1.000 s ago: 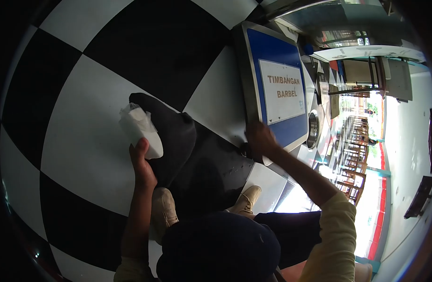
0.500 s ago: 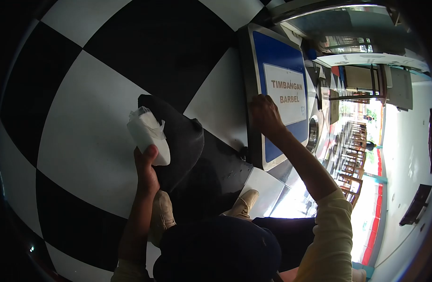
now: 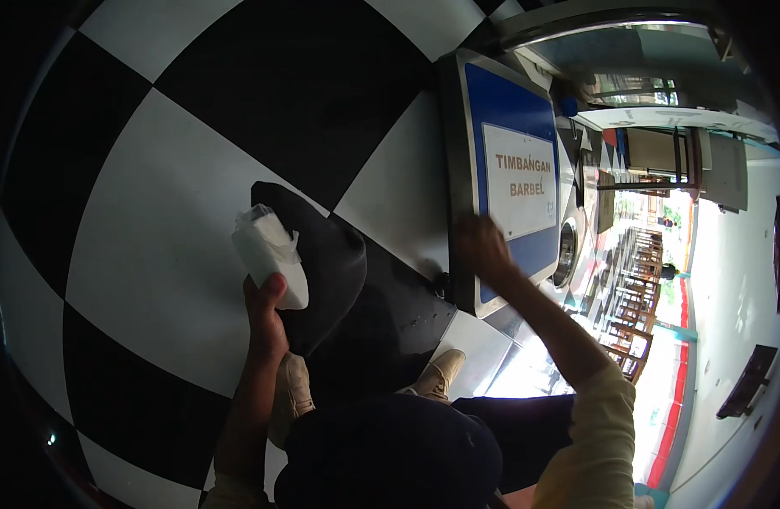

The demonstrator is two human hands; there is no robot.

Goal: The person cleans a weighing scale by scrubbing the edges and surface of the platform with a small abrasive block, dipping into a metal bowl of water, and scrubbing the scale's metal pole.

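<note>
While the tan shoes [image 3: 441,374] stand nearest along the lower part of the view, the left hand [image 3: 268,316] is out ahead of them, closed around the lower end of a white packet [image 3: 269,254] with loose, crinkled wrapping. Its long axis runs away from the grip, up and a little leftward in the view, thumb along the near end. Just beside and partly behind it is a dark, cloth-like thing [image 3: 329,263], over the checkered floor [image 3: 165,199].

Across a gap of floor to the right is the right hand [image 3: 486,248], by far the nearer of the two to the blue-topped platform [image 3: 515,95]. This hand is curled and blurred at the platform's long side, the one facing the packet, toward the end nearer the shoes — whether the fingers hold anything, I cannot tell. From that grip most of the platform stretches onward and to the right, its long axis running roughly the same way as the packet's, only less slanted. Its white sign [image 3: 520,181], reading "TIMBANGAN BARBEL", lies just past the knuckles.

Beyond the platform's far side sits a round metal bowl [image 3: 565,254], and farther off, wooden chairs [image 3: 634,318].
</note>
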